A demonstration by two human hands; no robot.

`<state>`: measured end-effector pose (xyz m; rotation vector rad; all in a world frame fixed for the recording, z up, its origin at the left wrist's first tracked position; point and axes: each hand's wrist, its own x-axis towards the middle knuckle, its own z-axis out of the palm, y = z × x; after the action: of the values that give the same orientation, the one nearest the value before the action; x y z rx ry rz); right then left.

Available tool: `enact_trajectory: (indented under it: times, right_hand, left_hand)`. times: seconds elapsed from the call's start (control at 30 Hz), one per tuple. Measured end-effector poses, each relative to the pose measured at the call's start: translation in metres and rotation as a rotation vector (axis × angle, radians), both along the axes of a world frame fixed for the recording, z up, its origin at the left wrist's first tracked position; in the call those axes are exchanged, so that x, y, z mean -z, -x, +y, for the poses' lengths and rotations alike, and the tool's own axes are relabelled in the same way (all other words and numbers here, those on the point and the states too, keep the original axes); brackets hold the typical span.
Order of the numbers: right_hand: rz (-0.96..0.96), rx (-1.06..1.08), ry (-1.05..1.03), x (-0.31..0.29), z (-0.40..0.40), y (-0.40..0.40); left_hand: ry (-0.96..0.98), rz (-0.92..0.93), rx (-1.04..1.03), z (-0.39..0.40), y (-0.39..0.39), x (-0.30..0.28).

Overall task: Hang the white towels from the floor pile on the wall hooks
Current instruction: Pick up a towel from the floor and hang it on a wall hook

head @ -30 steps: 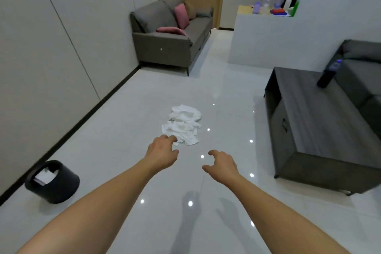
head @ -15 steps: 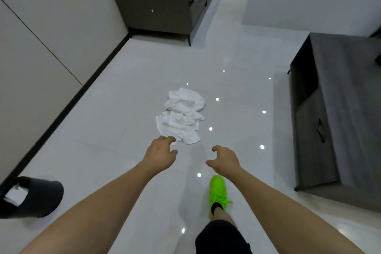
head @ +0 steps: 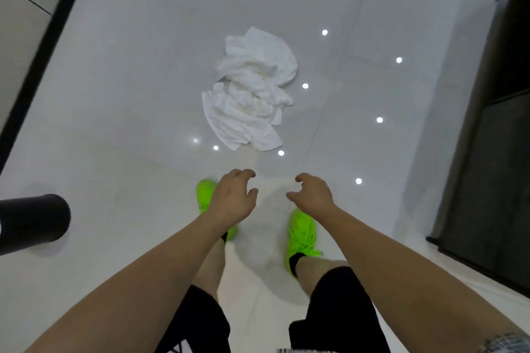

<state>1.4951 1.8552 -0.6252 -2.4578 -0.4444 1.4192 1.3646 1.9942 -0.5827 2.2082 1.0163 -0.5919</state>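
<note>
Crumpled white cloth towels [head: 252, 92] lying at 12 o'clock; left hand [head: 232, 198], right hand [head: 311, 195] hovering empty, fingers loosely curled; pickup step, next bending down to grab one.

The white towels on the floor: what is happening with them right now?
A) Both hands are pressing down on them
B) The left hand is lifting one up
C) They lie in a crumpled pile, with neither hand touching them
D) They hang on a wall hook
C: the white towels lie crumpled on the floor tiles, while the left hand and right hand hover short of them, fingers loosely curled and holding nothing.
</note>
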Motion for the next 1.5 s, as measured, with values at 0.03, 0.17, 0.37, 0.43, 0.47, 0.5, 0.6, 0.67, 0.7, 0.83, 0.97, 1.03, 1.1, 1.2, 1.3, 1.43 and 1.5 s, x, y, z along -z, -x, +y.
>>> enact_trajectory:
  times: [0.03,0.17,0.37,0.43,0.47,0.5,0.6,0.67,0.7,0.83,0.97,1.03,1.1,1.2,1.3,1.43,1.5]
  right_hand:
    - [0.002,0.007,0.007,0.027,0.010,-0.005]
    - [0.017,0.035,0.018,0.144,0.053,-0.024]
    - [0.030,0.127,0.014,0.321,0.110,-0.046]
    - [0.008,0.196,-0.006,0.369,0.123,-0.050]
    - [-0.018,0.230,-0.015,0.389,0.129,-0.052]
    - [-0.053,0.254,-0.029,0.408,0.136,-0.055]
    - [-0.123,0.279,-0.004,0.451,0.153,-0.062]
    - [-0.152,0.289,0.007,0.468,0.162,-0.062]
    - [-0.173,0.279,-0.002,0.473,0.165,-0.062]
    - [-0.182,0.276,-0.058,0.444,0.165,-0.056]
    - [-0.220,0.349,-0.101,0.334,0.157,-0.050]
    - [-0.210,0.353,-0.135,0.262,0.159,-0.052]
    - [-0.193,0.358,-0.201,0.181,0.163,-0.057]
    - [-0.134,0.416,-0.326,0.053,0.172,-0.071]
    - [-0.088,0.524,-0.454,-0.075,0.171,-0.094]
    - [-0.080,0.634,-0.574,-0.223,0.152,-0.139]
    - [-0.139,0.641,-0.633,-0.287,0.137,-0.163]
  left_hand:
    - [0.011,0.019,0.002,0.008,-0.005,0.029]
    - [0.041,0.057,-0.013,0.048,-0.024,0.155]
    - [0.050,0.083,-0.020,0.099,-0.045,0.337]
    - [0.047,0.075,-0.010,0.110,-0.048,0.381]
    - [0.046,0.071,0.000,0.114,-0.049,0.398]
    - [0.037,0.063,0.008,0.119,-0.050,0.414]
    - [0.018,0.033,0.008,0.131,-0.055,0.451]
    - [0.012,0.012,0.009,0.137,-0.059,0.466]
    - [0.009,0.007,0.015,0.139,-0.063,0.470]
    - [0.034,0.011,0.027,0.140,-0.072,0.444]
    - [0.065,-0.014,0.063,0.133,-0.079,0.341]
    - [0.063,-0.030,0.093,0.132,-0.086,0.271]
    - [0.062,-0.043,0.123,0.133,-0.094,0.194]
    - [0.078,-0.105,0.165,0.132,-0.114,0.075]
    - [0.092,-0.240,0.132,0.125,-0.141,-0.051]
    - [0.084,-0.377,0.096,0.112,-0.185,-0.193]
    - [0.118,-0.422,0.083,0.101,-0.215,-0.252]
